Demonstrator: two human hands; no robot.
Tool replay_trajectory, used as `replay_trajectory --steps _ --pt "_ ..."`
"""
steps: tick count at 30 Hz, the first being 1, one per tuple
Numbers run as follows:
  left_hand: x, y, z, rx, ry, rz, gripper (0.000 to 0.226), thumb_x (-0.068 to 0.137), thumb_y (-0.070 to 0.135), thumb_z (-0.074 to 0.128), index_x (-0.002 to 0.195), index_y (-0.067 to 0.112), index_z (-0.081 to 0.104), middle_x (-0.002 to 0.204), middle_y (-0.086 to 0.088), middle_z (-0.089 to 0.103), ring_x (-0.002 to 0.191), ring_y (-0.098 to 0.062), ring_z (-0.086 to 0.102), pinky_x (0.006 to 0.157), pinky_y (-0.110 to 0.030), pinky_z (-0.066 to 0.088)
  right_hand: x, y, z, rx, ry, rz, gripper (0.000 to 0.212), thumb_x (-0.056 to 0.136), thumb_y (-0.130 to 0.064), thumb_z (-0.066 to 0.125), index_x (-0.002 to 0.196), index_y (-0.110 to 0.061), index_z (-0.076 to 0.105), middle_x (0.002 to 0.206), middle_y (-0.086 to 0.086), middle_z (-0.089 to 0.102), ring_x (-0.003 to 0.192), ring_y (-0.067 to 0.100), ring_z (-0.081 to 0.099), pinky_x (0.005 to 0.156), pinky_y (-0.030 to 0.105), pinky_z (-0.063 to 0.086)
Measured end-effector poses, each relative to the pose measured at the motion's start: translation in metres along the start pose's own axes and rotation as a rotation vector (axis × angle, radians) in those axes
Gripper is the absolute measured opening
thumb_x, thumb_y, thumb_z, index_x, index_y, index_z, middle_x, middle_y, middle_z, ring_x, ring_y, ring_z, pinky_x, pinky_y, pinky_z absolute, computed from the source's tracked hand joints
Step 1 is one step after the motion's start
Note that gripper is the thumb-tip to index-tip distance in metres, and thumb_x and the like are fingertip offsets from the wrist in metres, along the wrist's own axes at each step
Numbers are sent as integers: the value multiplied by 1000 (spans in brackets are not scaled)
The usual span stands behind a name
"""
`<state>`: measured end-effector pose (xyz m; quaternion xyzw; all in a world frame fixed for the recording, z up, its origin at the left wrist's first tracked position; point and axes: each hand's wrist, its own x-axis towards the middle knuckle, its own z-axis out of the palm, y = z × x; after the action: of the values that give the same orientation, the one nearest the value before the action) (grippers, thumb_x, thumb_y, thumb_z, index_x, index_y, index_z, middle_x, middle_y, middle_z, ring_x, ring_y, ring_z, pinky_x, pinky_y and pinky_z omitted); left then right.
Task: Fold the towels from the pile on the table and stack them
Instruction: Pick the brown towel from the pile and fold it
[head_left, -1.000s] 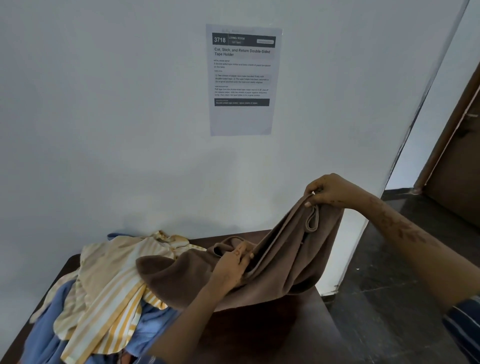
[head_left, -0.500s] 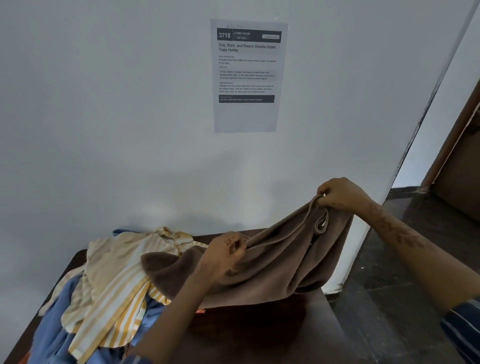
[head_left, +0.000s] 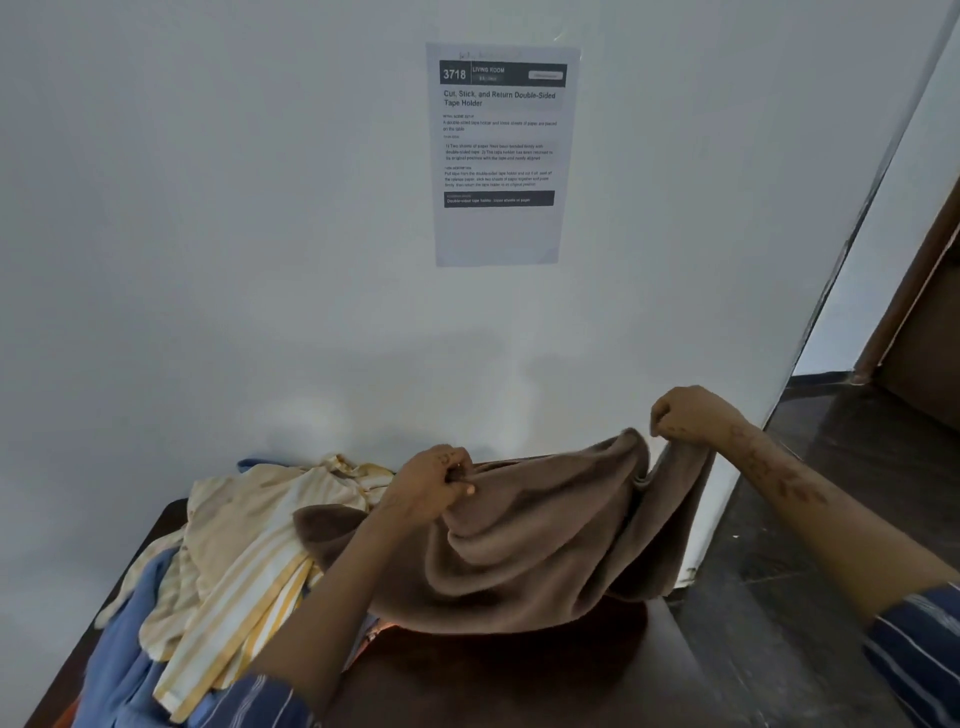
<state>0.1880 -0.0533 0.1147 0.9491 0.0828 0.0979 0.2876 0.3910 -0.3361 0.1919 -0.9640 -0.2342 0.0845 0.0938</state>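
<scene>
Brown towel (head_left: 524, 561) hangs lifted above the dark table (head_left: 509, 680), stretched between two hands. The left hand (head_left: 434, 488) pinches its upper edge with fingers clenched; the right hand (head_left: 693, 415), higher and nearer the wall (head_left: 208, 260), grips another part of the edge, fingers closed on the cloth. On the table's left lies the pile (head_left: 218, 587): a yellow-striped towel over a blue one. A printed sheet (head_left: 498, 156) is stuck to the wall above

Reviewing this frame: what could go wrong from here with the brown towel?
The brown towel sags bunched between the left hand and right hand, so the fold may come out uneven. Its left end lies on the striped towel, which may drag along. Bare table is limited, right by the edge.
</scene>
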Motion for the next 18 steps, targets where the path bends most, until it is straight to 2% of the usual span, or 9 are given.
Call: replay_trajectory --steps 2,5,8,9,11,12,15,18 --pt "-3 -4 -1 -57 -17 -28 6 81 22 65 84 20 61 88 4 61 82 -14 56 72 -29 45 -1 7 7 17 47 33 14 74 -12 61 69 -24 68 95 -3 68 90 16 58 77 29 48" --pt "-7 -2 -2 -199 -24 -20 17 76 28 69 82 13 63 86 1 60 78 -9 54 71 -23 42 -12 -2 9 85 64 -107 5 79 -29 68 84 -26 67 91 -8 64 90 12 55 79 26 41" --pt "-6 17 2 -201 -40 128 37 69 44 61 81 9 62 80 8 53 77 -1 48 69 -11 35 -43 -56 15 257 -54 -339 35 75 -41 75 107 -31 64 71 -16 54 71 2 50 70 13 36" --pt "-6 27 3 -189 -59 169 33 71 41 62 81 9 62 79 11 52 79 0 47 69 -10 35 -52 -76 20 275 -134 -388 46 71 -44 78 113 -31 62 75 -14 57 74 2 52 69 10 37" --pt "-3 46 6 -212 -60 200 18 78 28 67 82 12 61 81 13 53 81 0 49 73 -16 38 -57 -106 41 218 -267 -453 63 63 -51 79 116 -24 60 97 -8 65 91 6 56 78 16 41" --pt "-3 53 6 -227 -36 217 12 79 25 66 81 15 59 81 11 54 80 -2 50 73 -20 41 -56 -114 53 178 -288 -474 61 62 -52 78 111 -19 62 99 -5 66 92 9 58 78 22 43" --pt "-2 56 -3 -171 34 270 11 81 29 64 79 26 54 79 10 56 68 -5 50 65 -23 41 -54 -116 66 228 -196 -467 29 74 -36 74 86 -13 63 74 -5 60 74 11 55 69 27 41" --pt "-5 46 -16 -295 -20 223 9 87 25 65 84 21 57 79 5 58 61 -4 50 62 -22 41 -52 -115 49 181 -45 -513 21 77 -35 71 76 -17 61 62 -9 50 68 13 49 65 32 37"
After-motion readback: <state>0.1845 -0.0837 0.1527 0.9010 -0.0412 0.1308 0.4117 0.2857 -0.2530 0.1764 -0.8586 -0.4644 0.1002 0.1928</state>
